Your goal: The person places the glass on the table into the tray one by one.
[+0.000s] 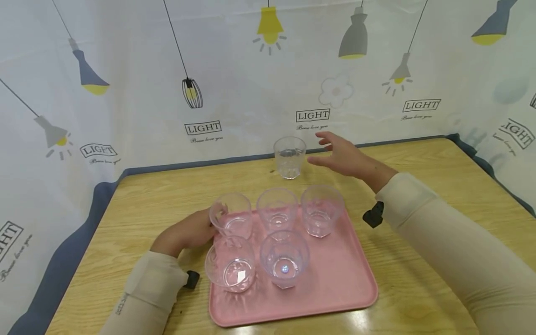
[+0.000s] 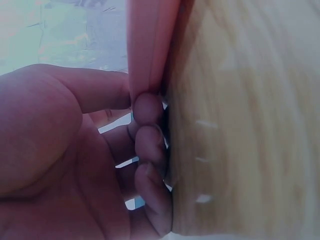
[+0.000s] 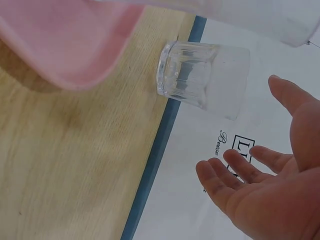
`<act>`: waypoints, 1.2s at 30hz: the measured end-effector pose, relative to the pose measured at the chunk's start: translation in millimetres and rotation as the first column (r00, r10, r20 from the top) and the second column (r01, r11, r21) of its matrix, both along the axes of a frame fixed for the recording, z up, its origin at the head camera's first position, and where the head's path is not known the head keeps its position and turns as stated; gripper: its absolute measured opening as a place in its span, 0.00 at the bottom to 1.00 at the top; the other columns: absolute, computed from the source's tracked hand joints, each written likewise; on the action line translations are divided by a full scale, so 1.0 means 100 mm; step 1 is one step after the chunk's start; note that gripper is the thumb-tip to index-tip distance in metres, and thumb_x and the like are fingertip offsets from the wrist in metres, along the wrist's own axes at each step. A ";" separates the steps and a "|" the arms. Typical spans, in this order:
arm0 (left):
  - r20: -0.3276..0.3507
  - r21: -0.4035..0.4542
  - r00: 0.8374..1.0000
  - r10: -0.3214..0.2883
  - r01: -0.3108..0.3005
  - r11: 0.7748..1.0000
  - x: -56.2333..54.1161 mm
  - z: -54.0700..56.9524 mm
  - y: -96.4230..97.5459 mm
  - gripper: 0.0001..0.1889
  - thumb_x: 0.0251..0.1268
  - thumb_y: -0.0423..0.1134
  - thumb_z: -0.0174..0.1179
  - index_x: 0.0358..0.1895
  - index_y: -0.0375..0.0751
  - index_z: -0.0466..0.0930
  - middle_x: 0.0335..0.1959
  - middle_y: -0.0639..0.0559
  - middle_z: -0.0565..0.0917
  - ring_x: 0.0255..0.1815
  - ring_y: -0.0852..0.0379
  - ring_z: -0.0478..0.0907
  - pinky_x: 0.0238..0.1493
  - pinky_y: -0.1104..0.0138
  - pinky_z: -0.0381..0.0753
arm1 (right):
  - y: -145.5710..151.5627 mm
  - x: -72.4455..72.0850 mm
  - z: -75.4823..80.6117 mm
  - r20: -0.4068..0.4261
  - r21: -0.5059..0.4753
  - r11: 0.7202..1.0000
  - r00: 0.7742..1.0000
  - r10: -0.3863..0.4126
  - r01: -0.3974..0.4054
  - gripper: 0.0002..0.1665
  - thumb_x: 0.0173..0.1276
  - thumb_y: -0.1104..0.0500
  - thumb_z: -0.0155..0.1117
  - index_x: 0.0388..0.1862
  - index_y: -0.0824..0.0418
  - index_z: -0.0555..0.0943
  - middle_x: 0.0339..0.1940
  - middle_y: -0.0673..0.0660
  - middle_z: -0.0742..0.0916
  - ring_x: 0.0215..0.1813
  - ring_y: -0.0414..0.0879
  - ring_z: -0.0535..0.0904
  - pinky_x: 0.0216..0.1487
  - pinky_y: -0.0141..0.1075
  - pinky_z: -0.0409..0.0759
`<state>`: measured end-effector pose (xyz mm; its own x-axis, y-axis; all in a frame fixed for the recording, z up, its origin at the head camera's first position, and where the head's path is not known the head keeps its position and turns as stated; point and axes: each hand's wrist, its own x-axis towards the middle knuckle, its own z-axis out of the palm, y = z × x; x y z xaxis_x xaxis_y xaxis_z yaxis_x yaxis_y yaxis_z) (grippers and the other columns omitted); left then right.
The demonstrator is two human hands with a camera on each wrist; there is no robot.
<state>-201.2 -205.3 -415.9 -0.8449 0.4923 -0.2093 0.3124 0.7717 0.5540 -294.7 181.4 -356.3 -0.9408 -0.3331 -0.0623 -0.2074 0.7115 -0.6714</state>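
Note:
A pink tray (image 1: 341, 279) lies on the table with several clear plastic cups (image 1: 284, 260) standing upright on it. At its left edge my left hand (image 1: 190, 232) grips the rim. The left wrist view shows the thumb and curled fingertips (image 2: 149, 109) meeting at the tray's side, close to the wood. Beyond the tray's far edge stands one more clear cup (image 1: 290, 160), upright on the table. My right hand (image 1: 345, 156) is just right of that cup, fingers spread and apart from it. In the right wrist view the palm (image 3: 280, 200) holds nothing.
The wooden table (image 1: 138, 204) ends at the back against a white curtain (image 1: 243, 83) printed with lamps. The curtain has a dark blue band (image 1: 184, 166) along its bottom. Cups crowd the tray's left and far sides; its right front part is bare.

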 end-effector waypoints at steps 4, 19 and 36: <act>0.005 0.006 1.000 0.000 0.000 1.000 0.00 0.00 0.00 0.20 0.79 0.43 0.49 0.68 0.41 0.69 0.67 0.39 0.75 0.70 0.37 0.70 0.71 0.41 0.67 | -0.02 -0.06 0.02 0.019 0.008 1.000 1.000 -0.005 0.005 0.50 0.71 0.44 0.64 0.82 0.59 0.50 0.78 0.67 0.65 0.77 0.63 0.62 0.70 0.58 0.71; 0.014 0.017 1.000 0.012 -0.013 1.000 0.00 -0.02 -0.01 0.24 0.79 0.45 0.50 0.73 0.42 0.66 0.70 0.39 0.73 0.72 0.37 0.68 0.73 0.41 0.65 | -0.10 -0.15 -0.02 0.068 0.021 0.997 0.995 0.067 -0.068 0.57 0.68 0.41 0.66 0.83 0.57 0.45 0.81 0.65 0.60 0.80 0.62 0.58 0.73 0.59 0.67; 0.030 0.014 0.999 0.031 -0.031 0.999 0.01 0.00 -0.02 0.25 0.78 0.45 0.50 0.73 0.42 0.66 0.70 0.40 0.73 0.72 0.38 0.68 0.73 0.41 0.64 | -0.26 -0.18 -0.09 0.049 0.034 0.996 0.996 0.078 -0.079 0.57 0.67 0.44 0.69 0.82 0.60 0.46 0.81 0.65 0.61 0.78 0.62 0.62 0.73 0.56 0.69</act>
